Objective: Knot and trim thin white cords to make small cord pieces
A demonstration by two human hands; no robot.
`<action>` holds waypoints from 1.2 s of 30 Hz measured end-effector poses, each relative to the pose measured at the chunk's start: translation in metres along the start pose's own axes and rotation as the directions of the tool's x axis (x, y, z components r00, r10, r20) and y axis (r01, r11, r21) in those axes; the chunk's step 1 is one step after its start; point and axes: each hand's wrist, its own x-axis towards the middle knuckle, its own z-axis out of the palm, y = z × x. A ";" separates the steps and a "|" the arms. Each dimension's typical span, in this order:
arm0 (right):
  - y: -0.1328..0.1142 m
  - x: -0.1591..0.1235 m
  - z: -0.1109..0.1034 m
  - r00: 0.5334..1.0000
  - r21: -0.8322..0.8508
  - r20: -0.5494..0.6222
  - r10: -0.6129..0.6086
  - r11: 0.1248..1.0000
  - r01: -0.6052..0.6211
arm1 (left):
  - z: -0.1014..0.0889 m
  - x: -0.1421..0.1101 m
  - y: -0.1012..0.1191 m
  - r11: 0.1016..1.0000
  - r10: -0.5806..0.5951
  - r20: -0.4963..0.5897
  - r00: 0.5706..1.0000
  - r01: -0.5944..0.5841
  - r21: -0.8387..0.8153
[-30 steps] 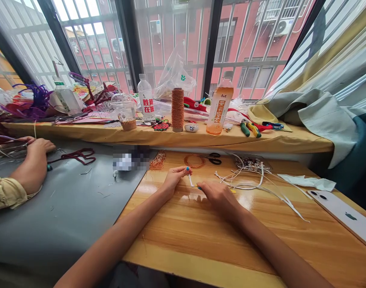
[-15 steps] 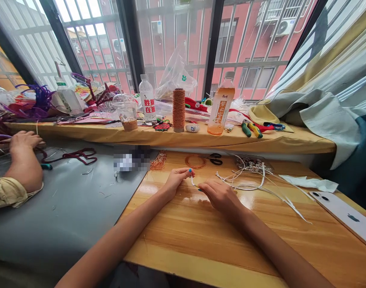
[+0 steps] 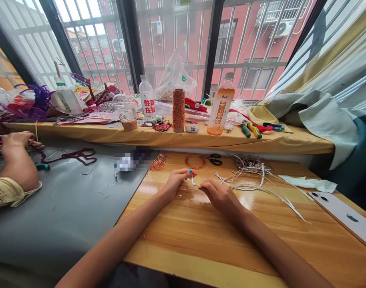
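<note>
My left hand (image 3: 176,181) rests on the wooden table (image 3: 219,236) and pinches the upper end of a short white strip (image 3: 193,182). My right hand (image 3: 219,195) lies just to its right, fingers curled round the strip's lower end, where a small yellow piece (image 3: 198,186) shows. The two hands nearly touch. Behind them lie a tangle of white strips (image 3: 255,185), a coil of copper wire (image 3: 195,161) and black scissors (image 3: 215,159).
A ledge behind holds a copper thread spool (image 3: 178,110), two bottles (image 3: 220,105), a cup (image 3: 126,112) and pliers (image 3: 250,129). A phone (image 3: 345,218) lies at the right. Another person's hand (image 3: 16,141) works on the grey table (image 3: 65,208) at the left.
My hands have drawn closer together around the white strip, and the right hand has slid slightly up. The other person's hand at the left has pulled back toward the left edge.
</note>
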 end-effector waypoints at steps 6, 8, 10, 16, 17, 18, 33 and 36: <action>-0.002 0.003 -0.004 0.997 -0.077 0.061 0.057 0.996 -0.053 | 0.002 -0.002 0.004 1.000 -0.001 0.012 1.000 0.000 0.019; -0.003 0.002 -0.003 0.990 -0.097 0.112 0.080 0.993 -0.069 | 0.002 -0.002 0.004 1.000 0.003 0.009 1.000 -0.003 0.014; -0.004 0.001 0.000 0.988 -0.080 0.133 0.081 0.994 -0.071 | 0.002 -0.002 0.004 1.000 0.005 0.011 1.000 -0.005 0.013; 0.000 -0.003 0.007 0.994 0.081 0.079 0.073 0.994 -0.079 | 0.002 -0.002 0.003 1.000 0.008 -0.006 1.000 -0.008 0.010; 0.000 -0.002 0.006 0.996 0.080 0.074 0.058 0.995 -0.064 | 0.002 -0.002 0.003 1.000 0.010 -0.004 1.000 -0.010 0.010; 0.001 -0.002 0.006 0.997 0.076 0.060 0.046 0.996 -0.051 | 0.002 -0.002 0.003 1.000 0.012 -0.003 1.000 -0.012 0.013; -0.001 0.004 0.000 0.982 0.000 0.147 0.121 0.993 -0.122 | 0.003 -0.001 0.005 0.999 -0.010 0.030 0.999 0.009 0.040; -0.001 0.003 0.003 0.987 0.051 0.096 0.127 0.990 -0.132 | 0.003 -0.001 0.005 0.999 -0.006 0.029 1.000 0.005 0.041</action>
